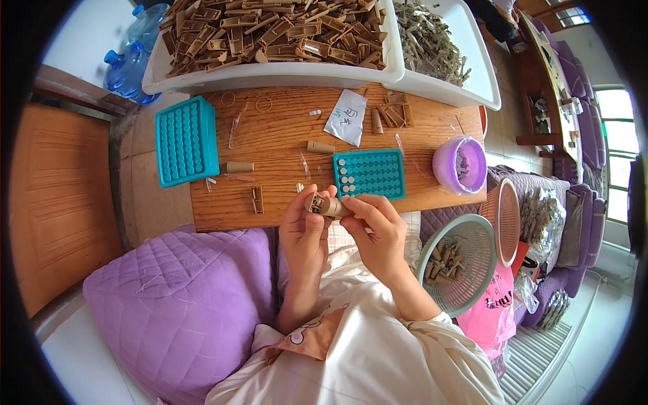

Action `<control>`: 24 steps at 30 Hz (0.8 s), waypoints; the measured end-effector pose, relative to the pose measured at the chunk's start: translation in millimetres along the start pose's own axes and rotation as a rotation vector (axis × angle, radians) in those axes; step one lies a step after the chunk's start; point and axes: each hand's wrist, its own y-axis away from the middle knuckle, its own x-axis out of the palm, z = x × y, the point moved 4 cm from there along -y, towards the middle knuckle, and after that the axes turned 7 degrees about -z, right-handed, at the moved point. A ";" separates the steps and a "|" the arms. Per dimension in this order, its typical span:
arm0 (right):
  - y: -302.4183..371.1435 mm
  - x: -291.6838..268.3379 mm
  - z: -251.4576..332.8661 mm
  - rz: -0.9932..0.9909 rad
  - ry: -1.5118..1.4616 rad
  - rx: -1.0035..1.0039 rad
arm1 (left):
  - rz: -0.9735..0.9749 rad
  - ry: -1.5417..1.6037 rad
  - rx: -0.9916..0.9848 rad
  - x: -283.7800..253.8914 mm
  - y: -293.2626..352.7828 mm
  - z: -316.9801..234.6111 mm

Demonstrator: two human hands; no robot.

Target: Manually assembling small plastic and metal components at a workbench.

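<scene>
Near the table's front edge, both my hands hold a small brown plastic tube casing (332, 206). My left hand (304, 233) grips its left end, where the casing gapes and small metallic-looking parts show inside. The fingers of my right hand (379, 229) are closed on its right end. Just beyond them lies a teal tray (385, 174) with rows of round holes; a few pale discs sit in its left columns. Brown tube casings (320, 147) rest on the table, one of them (240, 167) farther left. An open half shell (256, 200) lies left of my hands.
Two white bins, one heaped with brown shells (283, 34), one with metallic pieces (432, 40), stand at the back. A second teal tray (185, 142) overhangs the table's left edge. A purple bowl (442, 165) sits right; a grey-green basket (482, 283) holds casings.
</scene>
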 end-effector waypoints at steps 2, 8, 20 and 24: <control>-0.8 -2.7 -1.8 -0.012 -0.002 0.026 | 0.022 0.010 -0.007 0.3 0.5 0.4; 0.2 0.7 -4.8 -0.027 -0.036 0.085 | 0.066 -0.093 0.011 2.9 2.3 4.8; 2.3 0.7 -10.9 0.012 -0.038 0.202 | 0.057 -0.338 0.028 2.4 3.7 5.6; 6.1 -1.0 -12.9 0.009 -0.153 0.282 | 0.037 -0.217 -0.019 1.2 5.8 7.6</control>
